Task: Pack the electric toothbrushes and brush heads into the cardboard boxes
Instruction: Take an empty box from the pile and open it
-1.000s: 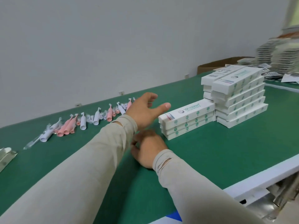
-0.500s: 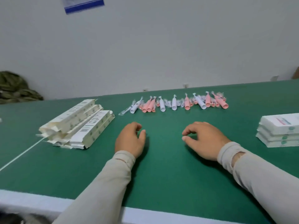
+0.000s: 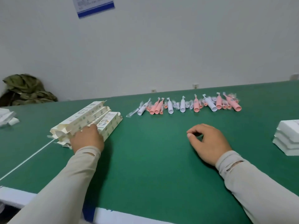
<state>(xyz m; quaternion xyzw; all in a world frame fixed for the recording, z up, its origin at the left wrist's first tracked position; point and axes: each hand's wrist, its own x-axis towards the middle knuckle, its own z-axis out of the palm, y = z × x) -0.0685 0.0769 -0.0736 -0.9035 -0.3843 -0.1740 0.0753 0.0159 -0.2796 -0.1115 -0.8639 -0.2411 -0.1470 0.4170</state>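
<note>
A pile of unfilled white cardboard boxes [image 3: 98, 115] with open end flaps lies on the green table [image 3: 150, 162] at the left. My left hand [image 3: 88, 139] lies on the pile's near end, its fingers hidden against the boxes. Along the far side runs a row of white and pink electric toothbrushes [image 3: 182, 105] with small bagged brush heads [image 3: 176, 105] between them. My right hand [image 3: 208, 143] rests on the table in front of the row, loosely curled, holding nothing.
A stack of closed white boxes [image 3: 288, 139] stands at the right edge. White packaging bits [image 3: 7, 118] lie at far left, with a camouflage cloth [image 3: 25, 89] behind. The table's white front edge [image 3: 129, 217] is near me; a wall stands behind.
The view swung left from the stacked closed boxes to the toothbrush row. My left hand moved left from mid-table onto the pile of boxes. My right hand stayed on the table.
</note>
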